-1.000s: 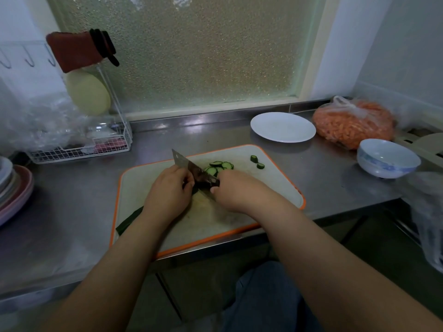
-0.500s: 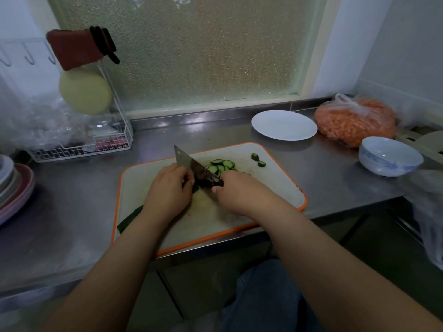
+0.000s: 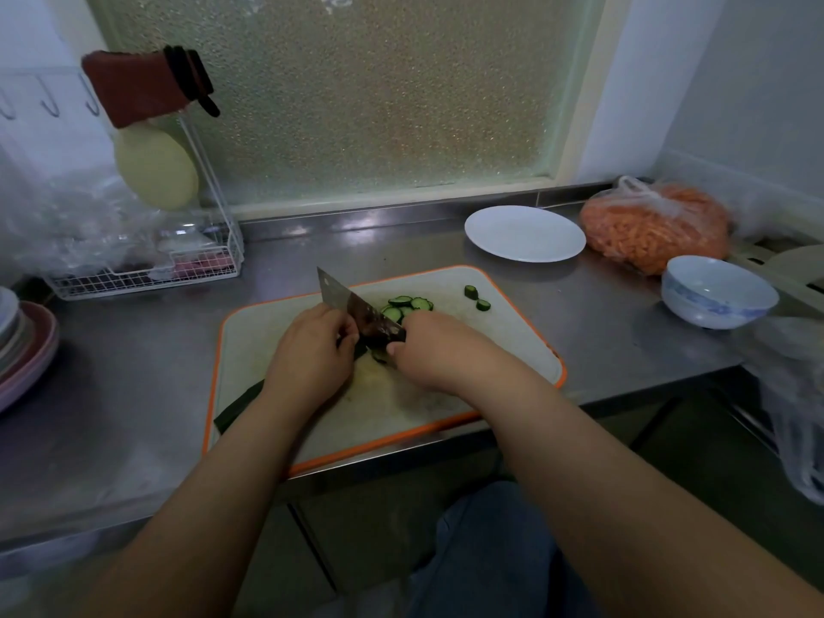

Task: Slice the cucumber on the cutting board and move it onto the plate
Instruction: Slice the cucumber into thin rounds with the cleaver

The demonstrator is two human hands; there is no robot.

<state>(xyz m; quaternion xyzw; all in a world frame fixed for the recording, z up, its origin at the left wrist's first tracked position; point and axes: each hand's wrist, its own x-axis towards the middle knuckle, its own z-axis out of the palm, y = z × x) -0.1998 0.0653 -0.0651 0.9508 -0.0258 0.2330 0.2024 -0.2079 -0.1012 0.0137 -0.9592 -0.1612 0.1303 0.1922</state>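
Both hands [image 3: 312, 354] on cucumber [image 3: 236, 405], knife [image 3: 356, 312].

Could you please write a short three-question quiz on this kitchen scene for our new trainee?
1. True or false: the round white plate already holds cucumber slices.
2. Which hand grips the steel cleaver? A) left hand B) right hand
3. Fill in: the sliced green cucumber rounds lie on the white, ____-rimmed cutting board.

Key: 1 false, it is bare. 2 B; the left hand steadies the dark green cucumber. 3 orange.
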